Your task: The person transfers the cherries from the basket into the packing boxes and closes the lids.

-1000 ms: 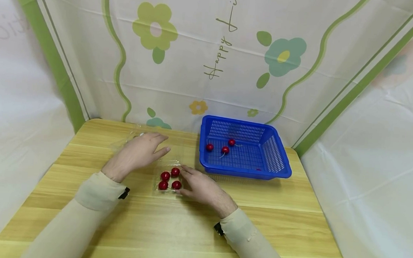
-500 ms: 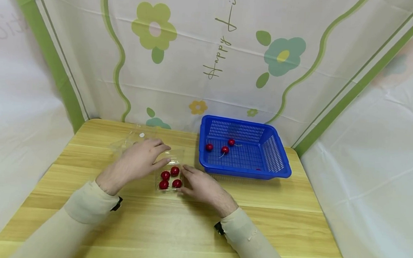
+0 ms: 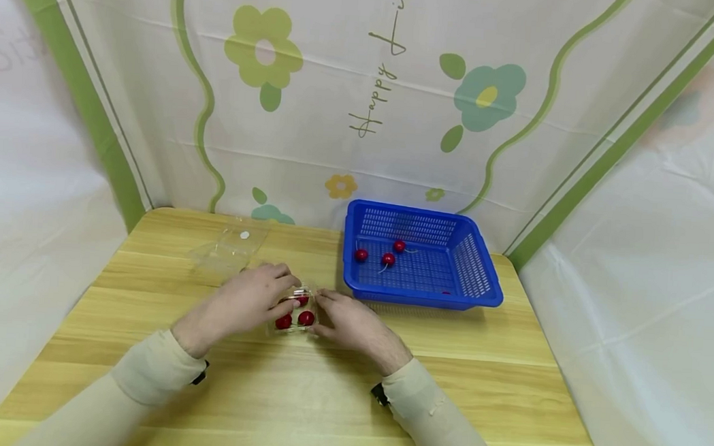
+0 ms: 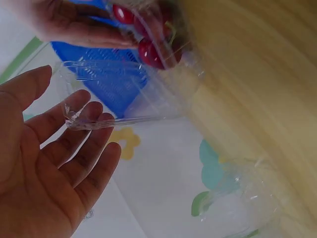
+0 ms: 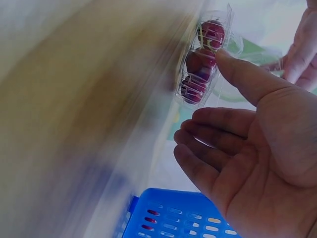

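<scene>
A small clear plastic clamshell box (image 3: 272, 327) on the table holds several red cherries (image 3: 305, 318). My left hand (image 3: 244, 305) is over the box's far left side, covering some of the fruit. In the left wrist view, the fingers of my left hand (image 4: 59, 158) lie against the back of the raised clear lid (image 4: 124, 94), the thumb apart from it. My right hand (image 3: 353, 328) rests beside the right wall of the box. From the right wrist view, my right hand (image 5: 267, 134) has loosely extended fingers, its thumb tip close to the box (image 5: 200, 64).
Right of the box stands a blue plastic basket (image 3: 426, 297) with several cherries in it. Another clear plastic container (image 3: 233, 246) lies opened at the table's back left. A printed curtain (image 3: 314, 125) hangs behind the wooden table (image 3: 296, 410).
My left hand has come toward me and right, swinging the box's lid from the far side over the cherries. My right hand has stayed at the box's right side.
</scene>
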### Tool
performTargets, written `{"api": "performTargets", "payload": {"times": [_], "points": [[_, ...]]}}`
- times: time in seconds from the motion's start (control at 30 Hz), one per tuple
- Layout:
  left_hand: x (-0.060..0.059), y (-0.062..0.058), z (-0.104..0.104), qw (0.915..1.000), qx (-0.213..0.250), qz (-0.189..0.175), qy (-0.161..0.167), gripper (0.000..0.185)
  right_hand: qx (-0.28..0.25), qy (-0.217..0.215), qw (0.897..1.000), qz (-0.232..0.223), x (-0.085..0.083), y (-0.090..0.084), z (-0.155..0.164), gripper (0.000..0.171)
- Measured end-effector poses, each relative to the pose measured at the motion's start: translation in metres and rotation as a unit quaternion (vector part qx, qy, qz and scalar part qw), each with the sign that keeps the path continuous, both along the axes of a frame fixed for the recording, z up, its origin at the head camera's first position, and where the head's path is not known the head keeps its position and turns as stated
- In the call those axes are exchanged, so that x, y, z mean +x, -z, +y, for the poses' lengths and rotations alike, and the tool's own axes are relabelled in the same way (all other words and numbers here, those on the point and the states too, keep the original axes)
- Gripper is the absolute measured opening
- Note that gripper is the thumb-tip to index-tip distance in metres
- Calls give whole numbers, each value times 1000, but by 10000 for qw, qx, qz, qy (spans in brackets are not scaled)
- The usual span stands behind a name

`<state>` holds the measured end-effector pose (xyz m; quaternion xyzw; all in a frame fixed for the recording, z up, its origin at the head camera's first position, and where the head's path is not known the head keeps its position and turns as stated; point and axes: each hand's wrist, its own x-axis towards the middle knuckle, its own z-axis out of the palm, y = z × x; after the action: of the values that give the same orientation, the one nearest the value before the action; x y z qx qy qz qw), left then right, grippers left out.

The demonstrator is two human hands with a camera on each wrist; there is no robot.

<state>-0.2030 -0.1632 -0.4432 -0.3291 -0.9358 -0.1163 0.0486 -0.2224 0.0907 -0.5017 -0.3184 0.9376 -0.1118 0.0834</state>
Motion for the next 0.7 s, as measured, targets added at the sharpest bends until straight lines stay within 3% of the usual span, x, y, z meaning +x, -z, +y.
{"api": "performTargets", "payload": {"times": [0.23, 0.47, 0.6, 0.7], "points": [[5, 17, 5, 9998, -136, 81, 140, 31, -2, -71, 10000, -48, -1, -1, 0, 67], [9, 28, 5, 9982, -360, 392, 289, 35, 23, -49, 9999, -159, -1, -4, 3, 67], [11, 30, 5, 9983, -393, 337, 279, 46, -227, 22, 9992, -329, -1, -5, 5, 63], [12, 31, 6, 9985, -343, 342, 274, 49, -624, 36, 9969, -470, -3, -6, 5, 48]]}}
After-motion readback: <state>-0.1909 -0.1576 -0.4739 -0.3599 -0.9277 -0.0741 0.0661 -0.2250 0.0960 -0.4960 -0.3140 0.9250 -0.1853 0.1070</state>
